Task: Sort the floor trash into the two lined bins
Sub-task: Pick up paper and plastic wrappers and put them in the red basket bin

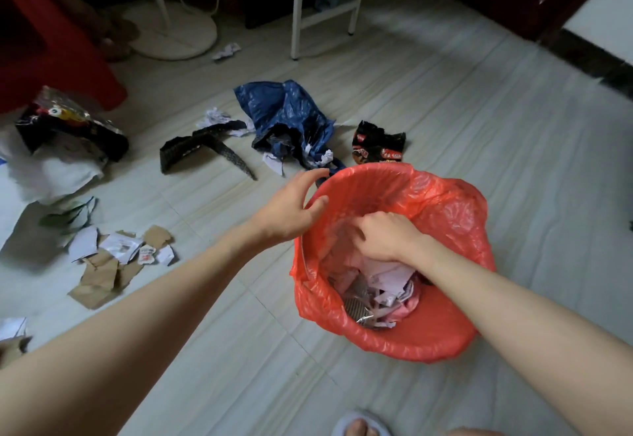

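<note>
A bin lined with a red plastic bag (pixel 448 209) stands on the floor at centre right, holding paper scraps and wrappers (pixel 383 285). My right hand (pixel 387 235) reaches down inside it, fingers curled over the trash; whether it grips a piece I cannot tell. My left hand (pixel 291 209) hovers at the bin's left rim, fingers apart, holding nothing. On the floor beyond lie a blue plastic bag (pixel 284 113), a black snack wrapper (pixel 376 142), a black mesh strip (pixel 202 146) and crumpled white paper (pixel 215 117).
Torn cardboard and paper pieces (pixel 109 264) lie at the left, with a foil-and-black wrapper pile (pixel 65 127) on white bags behind. A fan base (pixel 178 35), white frame legs (pixel 296 24) and red furniture (pixel 41 24) stand at the back. My slippered foot (pixel 359 427) shows at the bottom.
</note>
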Action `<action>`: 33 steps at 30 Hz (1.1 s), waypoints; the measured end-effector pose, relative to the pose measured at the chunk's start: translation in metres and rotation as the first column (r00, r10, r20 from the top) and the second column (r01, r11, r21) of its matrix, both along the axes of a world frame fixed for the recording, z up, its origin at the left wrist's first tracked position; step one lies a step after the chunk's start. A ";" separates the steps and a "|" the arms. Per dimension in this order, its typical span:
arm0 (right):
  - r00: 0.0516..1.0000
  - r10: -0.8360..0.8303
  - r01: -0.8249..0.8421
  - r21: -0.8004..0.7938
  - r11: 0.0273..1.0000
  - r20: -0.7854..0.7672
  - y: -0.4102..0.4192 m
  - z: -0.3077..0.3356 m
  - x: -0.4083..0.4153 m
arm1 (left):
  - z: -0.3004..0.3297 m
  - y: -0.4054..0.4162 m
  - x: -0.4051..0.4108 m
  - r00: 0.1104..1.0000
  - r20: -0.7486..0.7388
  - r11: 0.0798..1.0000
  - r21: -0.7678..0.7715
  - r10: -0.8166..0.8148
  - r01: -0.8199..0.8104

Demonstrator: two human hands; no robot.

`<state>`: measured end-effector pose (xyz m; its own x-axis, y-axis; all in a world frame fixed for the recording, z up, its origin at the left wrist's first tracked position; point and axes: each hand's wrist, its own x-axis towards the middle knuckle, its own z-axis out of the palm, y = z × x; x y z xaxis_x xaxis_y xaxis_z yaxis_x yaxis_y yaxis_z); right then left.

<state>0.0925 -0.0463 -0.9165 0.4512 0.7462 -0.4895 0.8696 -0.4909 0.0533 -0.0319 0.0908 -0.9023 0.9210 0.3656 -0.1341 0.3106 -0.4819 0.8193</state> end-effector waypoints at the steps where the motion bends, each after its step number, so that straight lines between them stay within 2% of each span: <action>1: 0.998 0.016 -0.019 0.060 0.998 0.056 0.003 0.013 0.001 | 0.005 0.005 0.001 1.000 0.003 1.000 0.007 0.016 -0.016; 4: 0.991 -0.015 -0.024 0.292 0.956 0.133 0.012 0.051 -0.004 | 0.021 0.026 0.000 0.995 0.017 0.993 -0.058 0.103 -0.102; 7: 0.986 -0.038 -0.048 0.501 0.864 0.161 0.028 0.078 -0.016 | 0.039 0.050 -0.005 0.989 0.008 0.983 -0.113 0.146 -0.144; 11: 0.978 0.086 -0.187 0.603 0.776 0.192 0.074 0.099 -0.039 | 0.047 0.081 -0.031 0.990 -0.057 0.989 -0.068 0.128 -0.131; 14: 0.982 0.160 -0.186 0.549 0.815 0.095 0.120 0.086 -0.072 | 0.029 0.109 -0.076 0.968 -0.117 0.973 -0.040 0.222 -0.228; 18: 0.958 0.106 -0.001 0.368 0.930 -0.266 0.170 0.028 -0.127 | -0.019 0.142 -0.155 0.885 -0.208 0.897 -0.063 0.416 -0.437; 20: 0.927 0.079 0.014 0.245 0.970 -0.366 0.182 -0.005 -0.149 | -0.049 0.155 -0.191 0.849 -0.278 0.888 0.031 0.449 -0.459; 22: 0.910 0.057 0.007 0.151 0.988 -0.411 0.193 -0.035 -0.170 | -0.080 0.164 -0.226 0.808 -0.341 0.877 0.158 0.480 -0.454; 25: 0.879 0.002 0.036 0.070 0.997 -0.477 0.207 -0.067 -0.191 | -0.118 0.170 -0.261 0.772 -0.385 0.863 0.219 0.506 -0.456; 30: 0.789 -0.274 0.329 0.002 0.944 -0.550 0.247 -0.099 -0.218 | -0.163 0.181 -0.273 0.694 -0.461 0.830 0.229 0.553 -0.509; 33: 0.733 -0.440 0.493 -0.041 0.869 -0.518 0.262 -0.116 -0.227 | -0.169 0.190 -0.260 0.700 -0.471 0.843 0.337 0.537 -0.419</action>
